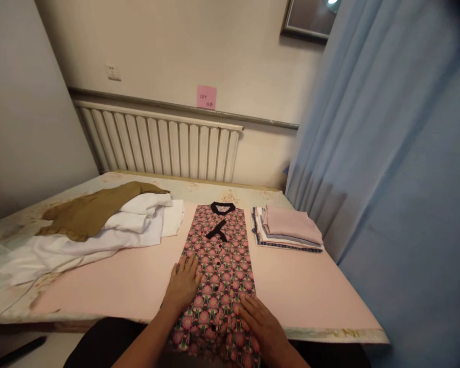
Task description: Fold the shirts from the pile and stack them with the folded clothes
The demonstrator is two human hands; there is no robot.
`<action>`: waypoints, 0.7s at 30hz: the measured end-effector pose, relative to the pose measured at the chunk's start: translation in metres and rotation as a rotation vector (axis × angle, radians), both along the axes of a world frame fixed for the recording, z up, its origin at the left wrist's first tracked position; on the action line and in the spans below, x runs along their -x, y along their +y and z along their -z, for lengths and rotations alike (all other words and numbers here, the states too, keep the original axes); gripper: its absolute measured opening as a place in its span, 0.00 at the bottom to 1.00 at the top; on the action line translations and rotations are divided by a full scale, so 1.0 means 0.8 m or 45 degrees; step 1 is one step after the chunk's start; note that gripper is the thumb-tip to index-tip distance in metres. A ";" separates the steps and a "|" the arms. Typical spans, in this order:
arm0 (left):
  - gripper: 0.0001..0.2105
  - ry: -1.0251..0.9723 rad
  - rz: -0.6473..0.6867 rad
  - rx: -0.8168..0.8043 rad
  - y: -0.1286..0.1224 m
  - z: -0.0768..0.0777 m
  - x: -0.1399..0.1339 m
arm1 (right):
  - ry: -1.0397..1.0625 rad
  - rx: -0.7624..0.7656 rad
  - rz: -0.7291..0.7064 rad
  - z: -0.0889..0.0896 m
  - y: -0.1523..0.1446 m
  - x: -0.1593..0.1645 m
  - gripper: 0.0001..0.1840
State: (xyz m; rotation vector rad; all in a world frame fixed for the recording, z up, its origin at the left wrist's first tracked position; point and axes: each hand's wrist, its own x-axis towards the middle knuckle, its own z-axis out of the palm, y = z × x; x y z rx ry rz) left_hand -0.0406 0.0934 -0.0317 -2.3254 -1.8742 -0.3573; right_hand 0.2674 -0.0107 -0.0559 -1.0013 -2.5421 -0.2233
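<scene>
A pink-and-black patterned shirt (218,276) with a black collar and dark buttons lies lengthwise in front of me, its lower end hanging over the near edge of the bed. Both sides are folded in, and black cuffs cross on its chest. My left hand (184,281) rests flat on its left edge, fingers stretched out. On the lower right part of the shirt lies my right hand (262,322), palm down with the fingers extended. Neither hand grips the cloth.
Loose white clothes (134,230) and an olive-brown garment (99,207) are heaped at the left. A stack of folded clothes (291,227) sits at the right on the pink sheet (302,286). A blue curtain (398,153) hangs on the right; a radiator (168,140) stands behind.
</scene>
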 end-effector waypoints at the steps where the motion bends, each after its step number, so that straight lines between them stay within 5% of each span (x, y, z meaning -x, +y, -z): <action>1: 0.26 -0.005 0.013 0.009 -0.004 0.002 0.002 | 0.004 0.001 0.006 0.000 0.000 0.000 0.30; 8: 0.24 0.000 0.112 0.026 -0.047 0.015 0.029 | 0.002 0.038 0.034 -0.003 -0.005 0.002 0.33; 14: 0.22 -0.094 0.316 0.034 -0.078 0.027 0.086 | 0.058 0.097 0.030 -0.005 -0.007 0.002 0.32; 21: 0.33 0.053 0.446 0.167 -0.112 0.010 0.141 | 0.066 0.177 0.021 -0.004 -0.010 0.000 0.31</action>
